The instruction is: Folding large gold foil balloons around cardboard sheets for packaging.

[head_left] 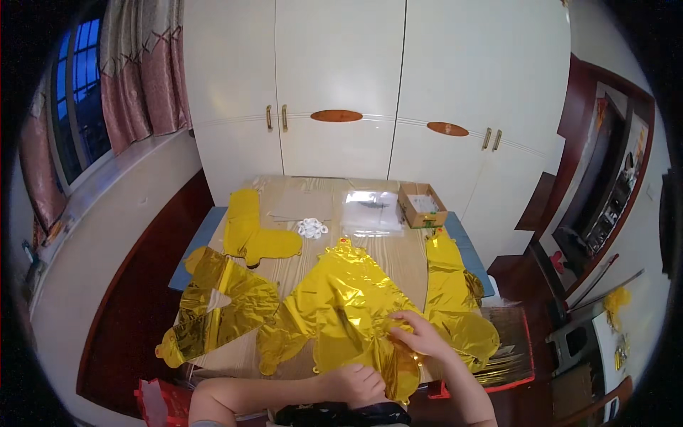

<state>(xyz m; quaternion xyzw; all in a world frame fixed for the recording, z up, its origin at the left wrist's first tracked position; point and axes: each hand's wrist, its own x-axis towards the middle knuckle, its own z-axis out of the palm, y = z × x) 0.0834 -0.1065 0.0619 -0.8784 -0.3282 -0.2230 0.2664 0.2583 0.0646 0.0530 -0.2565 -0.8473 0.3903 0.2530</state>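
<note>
Nearest me, my left hand [359,384] is curled into a loose fist by the near edge of the large gold foil piece [348,292]; its fingertips are turned out of sight, so I can't say whether that grip has any foil in it. My right hand [418,334] lies over the foil's lower right part, fingers bent and touching the shiny surface; whether they pinch a fold or only rest there, I can't make out.

The foil piece lies flat but creased across the middle of the counter [292,186], its pointed end away from me and its near end reaching the edge. I judge the step in hand to be handling and spreading this one piece. The next move seems to call for a light, sure hold on the thin edge, since a hard pull could crease it or drag its neighbours.

On my left lies a darker gold foil piece [249,309], on my right a long crinkled foil piece [449,285]. Farther off are an L-shaped yellow piece [245,231], a pile of white rings [311,228], clear plastic sheets [370,213] and a cardboard box [424,205]. Behind everything stands the white cabinet [341,57].
</note>
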